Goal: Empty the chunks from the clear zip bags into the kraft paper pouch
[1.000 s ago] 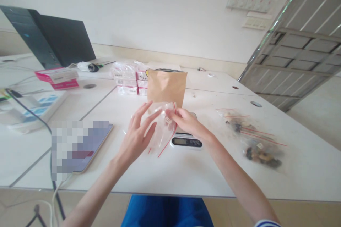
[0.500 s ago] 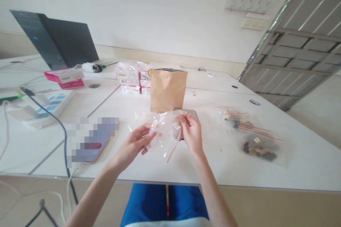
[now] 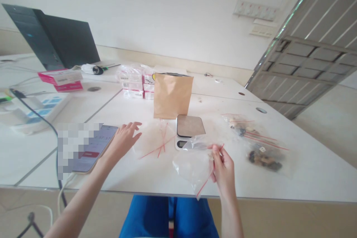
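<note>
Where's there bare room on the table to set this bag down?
Bare white tabletop lies in front of the filled zip bags, right of your right hand. A narrower strip sits between the digital scale and those bags. It's crowded around the kraft pouch and the flat clear bag.

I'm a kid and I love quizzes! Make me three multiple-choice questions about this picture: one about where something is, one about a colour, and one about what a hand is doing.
1. What stands just behind the kitchen scale?
A) a brown paper bag
B) a blue cup
C) a stack of plates

2. What colour are the seal strips on the clear zip bag?
A) green
B) red
C) yellow

3. What is the right hand doing?
A) pressing the scale
B) lying flat on the table
C) holding up the bag

Answers:
1. A, it stands upright behind the scale.
2. B, red lines run along the bag.
3. C, its fingers grip the plastic.
</note>
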`<state>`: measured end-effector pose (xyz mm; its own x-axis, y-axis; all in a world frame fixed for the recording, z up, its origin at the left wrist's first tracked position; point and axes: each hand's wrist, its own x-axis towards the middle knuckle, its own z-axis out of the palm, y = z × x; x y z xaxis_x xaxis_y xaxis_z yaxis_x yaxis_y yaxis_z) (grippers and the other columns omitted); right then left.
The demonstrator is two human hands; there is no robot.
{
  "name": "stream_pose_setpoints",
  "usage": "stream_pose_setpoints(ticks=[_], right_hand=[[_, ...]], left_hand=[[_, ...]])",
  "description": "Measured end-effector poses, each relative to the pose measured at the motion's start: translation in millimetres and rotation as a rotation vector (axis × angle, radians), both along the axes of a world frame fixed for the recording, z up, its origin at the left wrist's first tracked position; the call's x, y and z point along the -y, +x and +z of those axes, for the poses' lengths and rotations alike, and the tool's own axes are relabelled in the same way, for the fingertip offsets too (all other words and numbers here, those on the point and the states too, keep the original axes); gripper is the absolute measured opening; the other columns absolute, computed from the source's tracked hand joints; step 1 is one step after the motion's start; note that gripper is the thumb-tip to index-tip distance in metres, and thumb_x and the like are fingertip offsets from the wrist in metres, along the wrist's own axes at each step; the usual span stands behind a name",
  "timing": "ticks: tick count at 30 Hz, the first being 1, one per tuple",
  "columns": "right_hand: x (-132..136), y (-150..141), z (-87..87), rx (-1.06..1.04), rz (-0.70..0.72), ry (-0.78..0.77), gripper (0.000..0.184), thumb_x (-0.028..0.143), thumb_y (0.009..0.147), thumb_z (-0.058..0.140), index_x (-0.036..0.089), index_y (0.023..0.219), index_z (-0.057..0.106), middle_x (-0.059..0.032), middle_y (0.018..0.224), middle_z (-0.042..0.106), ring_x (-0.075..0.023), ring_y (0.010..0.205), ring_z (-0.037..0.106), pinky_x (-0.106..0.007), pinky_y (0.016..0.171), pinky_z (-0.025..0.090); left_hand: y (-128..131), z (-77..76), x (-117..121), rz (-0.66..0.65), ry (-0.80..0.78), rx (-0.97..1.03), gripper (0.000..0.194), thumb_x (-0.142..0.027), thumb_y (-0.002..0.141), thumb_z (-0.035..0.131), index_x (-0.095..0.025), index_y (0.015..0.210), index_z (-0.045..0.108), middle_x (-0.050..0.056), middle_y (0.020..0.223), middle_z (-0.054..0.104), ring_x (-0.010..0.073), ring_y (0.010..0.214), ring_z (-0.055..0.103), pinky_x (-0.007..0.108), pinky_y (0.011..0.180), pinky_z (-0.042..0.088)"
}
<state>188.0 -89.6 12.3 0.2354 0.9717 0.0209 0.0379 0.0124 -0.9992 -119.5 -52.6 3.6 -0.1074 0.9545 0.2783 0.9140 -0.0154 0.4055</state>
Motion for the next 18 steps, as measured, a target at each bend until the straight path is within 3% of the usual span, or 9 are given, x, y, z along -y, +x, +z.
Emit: stream_pose_setpoints(ticks=[2, 6, 9, 11, 14, 16, 18], right_hand=[[0.8, 3.1, 1.3, 0.003, -0.009, -0.029, 0.061, 0.074, 0.069, 0.055, 0.015, 0.085, 0.061, 0.0112, 0.033, 0.034, -0.0045, 0.022, 0.027, -0.015, 0.025, 0.017], [-0.7, 0.0, 1.1, 0.005, 0.006, -0.069, 0.066, 0.076, 0.066, 0.055, 0.014, 0.087, 0.062, 0.0120, 0.033, 0.031, -0.0039, 0.023, 0.025, -0.015, 0.025, 0.018], [-2.5, -9.3, -0.1, 0.010, 0.057, -0.091, 0.064, 0.075, 0.068, 0.054, 0.014, 0.086, 0.061, 0.0121, 0.035, 0.031, -0.0034, 0.025, 0.025, -0.015, 0.026, 0.018], [-4.0, -17.3, 0.7, 0.008, 0.116, -0.098, 0.061, 0.073, 0.072, 0.052, 0.014, 0.086, 0.061, 0.0120, 0.035, 0.031, -0.0030, 0.026, 0.025, -0.014, 0.027, 0.019], [-10.2, -28.2, 7.6, -0.011, 0.231, -0.107, 0.058, 0.070, 0.077, 0.050, 0.014, 0.089, 0.060, 0.0122, 0.035, 0.031, -0.0028, 0.027, 0.024, -0.014, 0.028, 0.018], [-19.6, -34.1, 16.2, -0.002, 0.318, -0.101, 0.057, 0.068, 0.078, 0.049, 0.014, 0.090, 0.061, 0.0125, 0.035, 0.030, -0.0028, 0.027, 0.023, -0.014, 0.028, 0.018], [-33.7, -40.5, 26.8, 0.042, 0.440, -0.080, 0.055, 0.066, 0.079, 0.049, 0.014, 0.089, 0.062, 0.0126, 0.037, 0.029, -0.0030, 0.027, 0.022, -0.015, 0.028, 0.018]], left_hand=[[-0.8, 1.0, 3.6, -0.012, 0.043, 0.041, 0.029, -0.028, 0.084, 0.043, -0.020, 0.110, 0.053, 0.006, 0.088, 0.061, 0.0234, 0.082, 0.059, 0.040, 0.082, 0.046], [11.3, 11.2, 24.6, 0.026, 0.176, 0.158, 0.029, -0.033, 0.084, 0.041, -0.021, 0.104, 0.057, 0.005, 0.095, 0.052, 0.0146, 0.063, 0.055, 0.033, 0.069, 0.049], [28.2, 11.1, 36.9, 0.114, 0.268, 0.219, 0.028, -0.035, 0.086, 0.039, -0.021, 0.097, 0.060, 0.004, 0.091, 0.050, 0.0134, 0.061, 0.053, 0.031, 0.066, 0.049], [38.9, 4.3, 40.9, 0.147, 0.233, 0.232, 0.028, -0.035, 0.086, 0.037, -0.021, 0.094, 0.060, 0.005, 0.090, 0.051, 0.0144, 0.061, 0.054, 0.032, 0.065, 0.048], [48.8, -5.4, 46.7, 0.075, 0.063, 0.295, 0.029, -0.036, 0.085, 0.037, -0.022, 0.096, 0.060, 0.004, 0.088, 0.056, 0.0149, 0.059, 0.056, 0.032, 0.064, 0.048], [51.2, -3.6, 52.9, 0.054, -0.007, 0.385, 0.031, -0.041, 0.087, 0.037, -0.023, 0.101, 0.059, 0.003, 0.088, 0.060, 0.0140, 0.055, 0.054, 0.031, 0.063, 0.047], [51.8, 6.4, 59.6, 0.119, 0.001, 0.459, 0.035, -0.047, 0.089, 0.038, -0.024, 0.104, 0.059, 0.003, 0.089, 0.063, 0.0131, 0.052, 0.050, 0.030, 0.061, 0.046]])
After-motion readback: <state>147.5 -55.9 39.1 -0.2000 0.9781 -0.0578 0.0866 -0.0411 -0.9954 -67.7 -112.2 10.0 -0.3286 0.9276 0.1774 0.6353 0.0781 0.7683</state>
